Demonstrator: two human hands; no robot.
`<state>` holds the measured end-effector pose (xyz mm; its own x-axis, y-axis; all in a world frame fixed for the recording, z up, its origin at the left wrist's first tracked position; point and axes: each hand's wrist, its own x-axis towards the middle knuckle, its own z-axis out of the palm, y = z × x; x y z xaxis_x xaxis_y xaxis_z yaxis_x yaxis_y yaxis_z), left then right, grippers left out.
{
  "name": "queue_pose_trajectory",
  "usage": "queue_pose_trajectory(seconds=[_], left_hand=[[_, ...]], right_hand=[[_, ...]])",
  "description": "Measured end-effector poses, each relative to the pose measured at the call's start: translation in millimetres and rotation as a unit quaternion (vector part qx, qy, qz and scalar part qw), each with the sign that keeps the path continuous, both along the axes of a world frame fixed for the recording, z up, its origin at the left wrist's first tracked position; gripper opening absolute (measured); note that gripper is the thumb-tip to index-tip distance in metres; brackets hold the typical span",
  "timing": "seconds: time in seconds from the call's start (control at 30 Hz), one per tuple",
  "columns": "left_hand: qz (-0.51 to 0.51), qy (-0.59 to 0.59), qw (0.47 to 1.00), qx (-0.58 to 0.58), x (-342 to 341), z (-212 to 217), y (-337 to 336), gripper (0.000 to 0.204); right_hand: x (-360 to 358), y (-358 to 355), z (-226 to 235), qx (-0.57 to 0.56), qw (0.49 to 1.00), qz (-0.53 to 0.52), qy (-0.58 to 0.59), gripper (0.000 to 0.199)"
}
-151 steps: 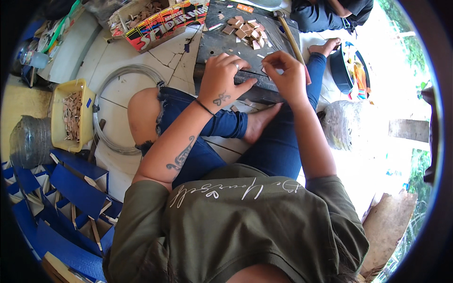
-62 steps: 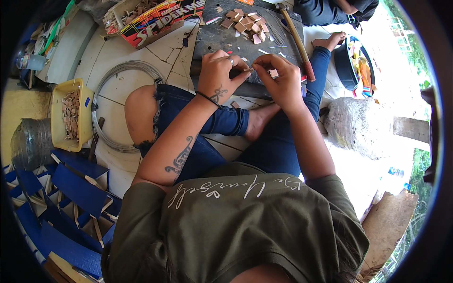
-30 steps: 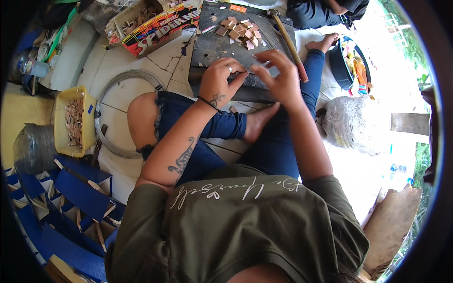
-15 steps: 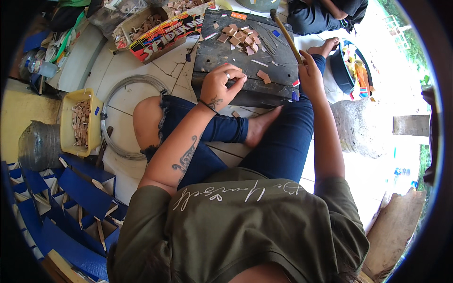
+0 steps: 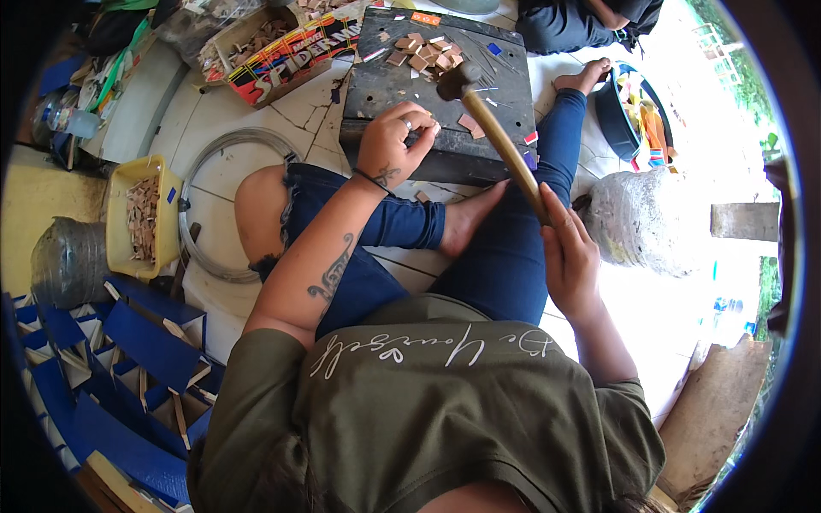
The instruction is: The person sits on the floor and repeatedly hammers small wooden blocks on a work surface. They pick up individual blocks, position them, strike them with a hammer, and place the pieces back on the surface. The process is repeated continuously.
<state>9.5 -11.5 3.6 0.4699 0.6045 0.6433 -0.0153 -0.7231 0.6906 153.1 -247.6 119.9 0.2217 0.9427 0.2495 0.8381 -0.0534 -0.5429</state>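
Note:
My right hand (image 5: 567, 252) is wrapped round the lower end of the wooden handle of a hammer (image 5: 505, 144). The hammer's dark head hangs over the black worktop (image 5: 380, 90), just right of my left hand. My left hand (image 5: 395, 141) is above the worktop's near edge, thumb and fingers pinched together. What sits between the fingertips is too small to make out. A pile of small brown wooden pieces (image 5: 423, 56) lies farther back on the worktop. One flat brown piece (image 5: 469, 126) lies close to the hammer handle, and thin wires lie partly behind the hammer head.
A printed cardboard box (image 5: 291, 64) of wooden pieces stands at back left. Left of my knee are a wire coil (image 5: 192, 244) and a yellow bin (image 5: 115, 222). Blue-covered pieces (image 5: 141, 333) fill the lower left. A dark tub (image 5: 614, 128) and another person (image 5: 569, 26) are at right.
My right hand has drawn back toward me, and the hammer head has swung down and nearer, over the worktop. My left hand keeps its pinch and has shifted slightly.

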Motion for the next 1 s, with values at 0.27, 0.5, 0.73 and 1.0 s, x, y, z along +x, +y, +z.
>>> queue_pose_trajectory(seconds=[0.27, 0.5, 0.73, 1.0], left_hand=[[0.005, -0.01, 0.999, 0.03, 2.2, -3.9, 0.9, 0.007], [0.005, -0.011, 0.999, 0.033, 2.0, -5.3, 1.1, 0.008], [0.007, -0.008, 1.0, 0.024, 2.0, -5.2, -0.3, 0.008], [0.012, -0.004, 0.999, 0.04, 1.8, -4.1, 0.8, 0.009]], right_hand=[[-0.2, -6.2, -5.7, -0.013, 1.0, 0.01, -0.016, 0.052], [-0.1, -6.1, -6.8, -0.02, 0.999, 0.008, -0.023, 0.052], [1.8, -4.6, -8.1, 0.026, 0.999, 0.011, -0.026, 0.052], [4.0, -1.2, -6.6, 0.009, 1.0, 0.004, -0.02, 0.052]])
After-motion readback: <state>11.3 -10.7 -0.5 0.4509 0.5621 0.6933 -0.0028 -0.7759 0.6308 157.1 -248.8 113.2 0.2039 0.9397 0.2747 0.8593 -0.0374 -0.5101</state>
